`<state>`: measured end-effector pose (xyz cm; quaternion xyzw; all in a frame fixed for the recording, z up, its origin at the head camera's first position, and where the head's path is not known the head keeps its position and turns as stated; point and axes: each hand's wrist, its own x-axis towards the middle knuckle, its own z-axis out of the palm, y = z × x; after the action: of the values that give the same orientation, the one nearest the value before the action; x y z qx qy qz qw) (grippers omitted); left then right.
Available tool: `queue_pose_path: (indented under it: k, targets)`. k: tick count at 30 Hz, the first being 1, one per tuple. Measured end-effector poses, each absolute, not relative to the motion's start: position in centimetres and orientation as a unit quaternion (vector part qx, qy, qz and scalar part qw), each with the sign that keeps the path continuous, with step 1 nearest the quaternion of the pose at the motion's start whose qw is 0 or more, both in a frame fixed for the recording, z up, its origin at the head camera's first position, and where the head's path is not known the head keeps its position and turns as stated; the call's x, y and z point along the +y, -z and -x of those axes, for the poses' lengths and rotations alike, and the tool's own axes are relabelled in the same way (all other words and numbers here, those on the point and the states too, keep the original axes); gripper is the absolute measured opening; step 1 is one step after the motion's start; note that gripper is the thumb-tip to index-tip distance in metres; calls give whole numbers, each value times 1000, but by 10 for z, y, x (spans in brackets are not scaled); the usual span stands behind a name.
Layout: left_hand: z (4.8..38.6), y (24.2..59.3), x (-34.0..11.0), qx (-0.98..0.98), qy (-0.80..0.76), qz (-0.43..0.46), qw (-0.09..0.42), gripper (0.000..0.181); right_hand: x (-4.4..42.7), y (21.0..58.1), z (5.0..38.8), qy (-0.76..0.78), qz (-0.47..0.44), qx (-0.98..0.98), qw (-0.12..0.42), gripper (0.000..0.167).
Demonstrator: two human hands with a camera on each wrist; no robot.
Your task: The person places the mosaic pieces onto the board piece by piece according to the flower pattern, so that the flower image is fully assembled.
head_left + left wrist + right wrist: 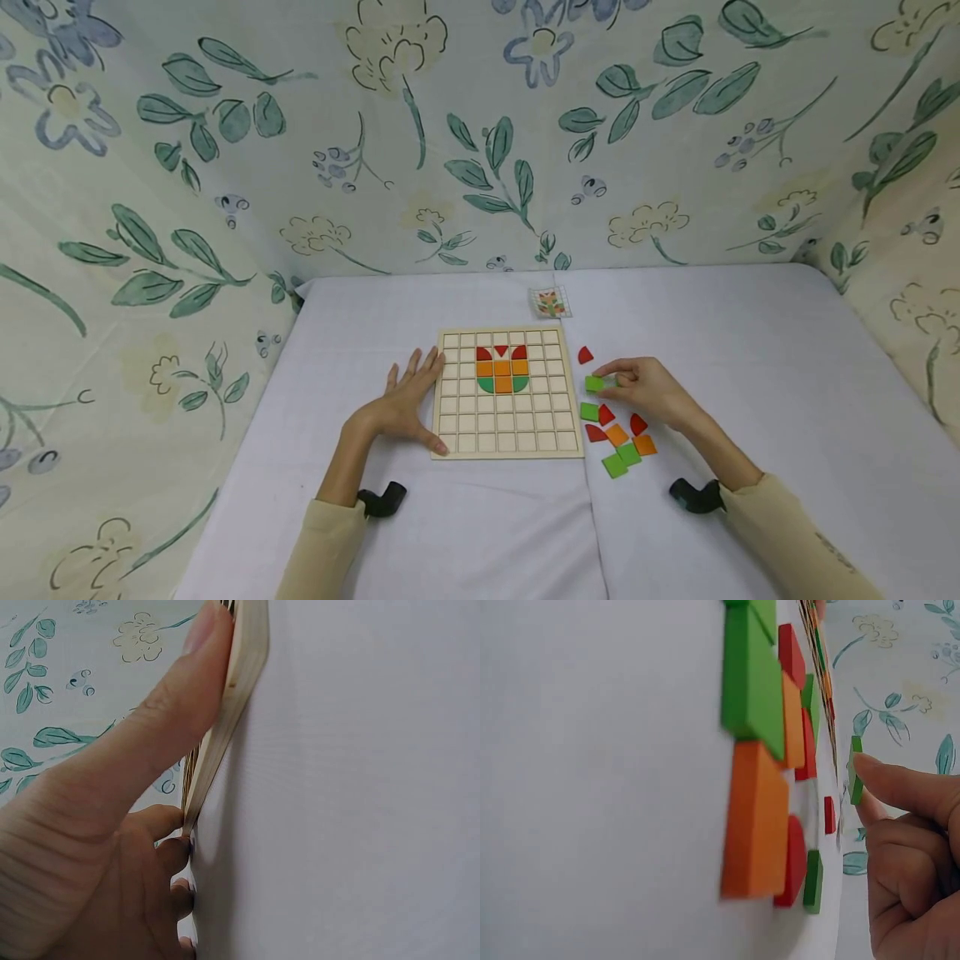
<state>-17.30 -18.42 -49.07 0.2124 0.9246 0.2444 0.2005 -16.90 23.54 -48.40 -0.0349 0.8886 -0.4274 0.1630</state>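
Note:
A light wooden grid board (pixel 465 423) lies on the table. Red, orange and green pieces (pixel 502 368) make a tulip-like shape in its upper middle. My left hand (pixel 401 406) spreads along the board's left side, thumb at the near corner and fingertips touching the edge farther up. Just right of the board, my right hand (pixel 651 387) pinches a light green square tile (pixel 856 769) between thumb and finger. In the right wrist view this tile is held up off the table.
Right of the board lie several loose tiles, among them green squares (pixel 615 465), orange squares (pixel 645 445) and red rounded pieces (pixel 585 356). A dark green piece (pixel 814 883) lies below the right hand. Behind the board is a small picture card (pixel 551 302).

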Motion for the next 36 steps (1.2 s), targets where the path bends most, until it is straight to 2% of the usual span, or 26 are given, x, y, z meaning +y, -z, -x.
queue_pose_path:
  k: [7,17,36]
  targets:
    - [174,493,-186,924,-244,-214,201,154,189,475,170,458,85,868,173,33]
    - [174,494,-184,924,-244,-213,204,154,129,487,171,477,125,848,195,28]
    - [174,493,-185,923,-250,-216,197,153,118,492,166,492,102,844,186,24]
